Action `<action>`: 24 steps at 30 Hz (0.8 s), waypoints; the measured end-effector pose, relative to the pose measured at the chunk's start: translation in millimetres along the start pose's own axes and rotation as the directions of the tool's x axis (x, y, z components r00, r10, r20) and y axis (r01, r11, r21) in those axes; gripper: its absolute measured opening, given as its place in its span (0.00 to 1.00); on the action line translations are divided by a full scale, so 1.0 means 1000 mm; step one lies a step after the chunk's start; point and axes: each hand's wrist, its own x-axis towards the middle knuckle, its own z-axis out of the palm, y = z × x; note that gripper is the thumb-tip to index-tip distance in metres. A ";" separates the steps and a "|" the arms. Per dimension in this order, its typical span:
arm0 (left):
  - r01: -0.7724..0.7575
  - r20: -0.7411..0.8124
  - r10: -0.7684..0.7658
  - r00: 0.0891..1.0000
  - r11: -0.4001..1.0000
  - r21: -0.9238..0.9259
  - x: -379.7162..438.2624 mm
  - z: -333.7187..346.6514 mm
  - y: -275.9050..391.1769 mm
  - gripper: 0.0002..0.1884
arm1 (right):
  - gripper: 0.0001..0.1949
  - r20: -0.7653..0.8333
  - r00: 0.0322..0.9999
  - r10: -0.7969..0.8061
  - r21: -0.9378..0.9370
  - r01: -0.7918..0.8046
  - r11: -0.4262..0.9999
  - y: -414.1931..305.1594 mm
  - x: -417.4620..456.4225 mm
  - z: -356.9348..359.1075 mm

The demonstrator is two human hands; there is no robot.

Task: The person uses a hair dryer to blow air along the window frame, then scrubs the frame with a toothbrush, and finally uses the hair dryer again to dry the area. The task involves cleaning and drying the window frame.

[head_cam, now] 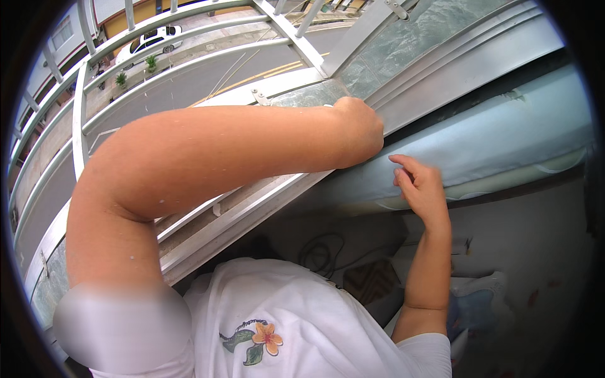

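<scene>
My left arm reaches across the aluminium window frame (255,227). At its end my left hand (360,130) is bent into a fist shape over the sill, beside the window track (453,71). Its fingers face away from me, so whatever they hold or touch is hidden; a tiny white bit shows by the wrist. Close by on the indoor side, my right hand (420,186) hovers at a light blue padded cover (491,132), perhaps bedding. Its index finger and thumb are bent with a gap between them, and nothing is visible in it.
White metal window bars (189,71) enclose the outer side, with a grey-green stone ledge (373,71) inside them. Far below lie a street (227,71) and a white car (149,45). In the dim room, a coiled cable (319,255) lies near a zigzag-patterned item (371,279).
</scene>
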 end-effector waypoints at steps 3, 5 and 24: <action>-0.040 0.120 0.032 0.992 0.997 0.062 -0.022 -0.047 0.000 0.06 | 0.12 -0.067 0.997 -0.047 0.087 0.053 0.995 0.002 -0.007 -0.003; -0.048 0.129 0.034 0.991 0.993 0.109 -0.017 -0.051 0.001 0.06 | 0.11 -0.062 0.997 -0.043 0.103 0.049 0.993 0.001 -0.006 -0.006; 0.216 -0.354 -0.181 0.918 0.974 0.063 -0.152 -0.009 -0.054 0.21 | 0.22 0.323 0.811 0.488 -0.392 -0.354 0.849 -0.037 0.080 0.016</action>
